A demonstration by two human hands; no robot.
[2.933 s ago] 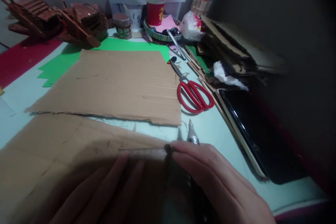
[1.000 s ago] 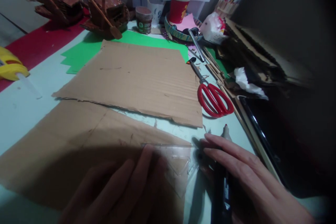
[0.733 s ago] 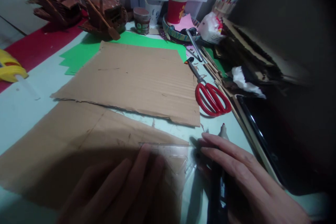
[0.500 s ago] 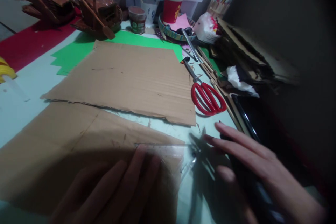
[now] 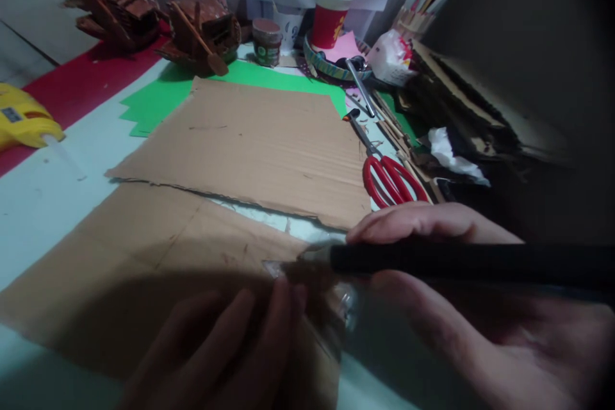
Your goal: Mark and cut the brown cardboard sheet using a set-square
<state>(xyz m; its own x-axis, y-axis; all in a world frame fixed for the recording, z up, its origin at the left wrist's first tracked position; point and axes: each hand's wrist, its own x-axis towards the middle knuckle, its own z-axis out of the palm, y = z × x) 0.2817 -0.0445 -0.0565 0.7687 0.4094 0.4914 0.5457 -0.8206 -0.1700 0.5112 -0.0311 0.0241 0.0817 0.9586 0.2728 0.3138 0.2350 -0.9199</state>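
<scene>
My left hand (image 5: 225, 349) lies flat at the bottom centre, fingers stretched out and pressing a clear plastic set square (image 5: 331, 298) onto the near cardboard sheet (image 5: 144, 256). My right hand (image 5: 461, 295) comes in from the right, fingers closed round a black marker (image 5: 456, 259) held almost level. The marker's tip points left and meets the set square's top edge on the cardboard. A second, larger cardboard sheet (image 5: 259, 141) lies just beyond, over green paper (image 5: 158, 99).
Red-handled scissors (image 5: 389, 176) lie right of the far cardboard. A yellow glue gun (image 5: 24, 125) sits at the left edge. Two wooden model boats (image 5: 158, 19), a red paper cup (image 5: 331, 13), a small jar (image 5: 266, 41) and a round tray stand at the back. Cardboard scraps pile up at right.
My right hand has turned the marker from pointing away to lying level, its tip now at the set square's edge. The left hand has stayed on the set square.
</scene>
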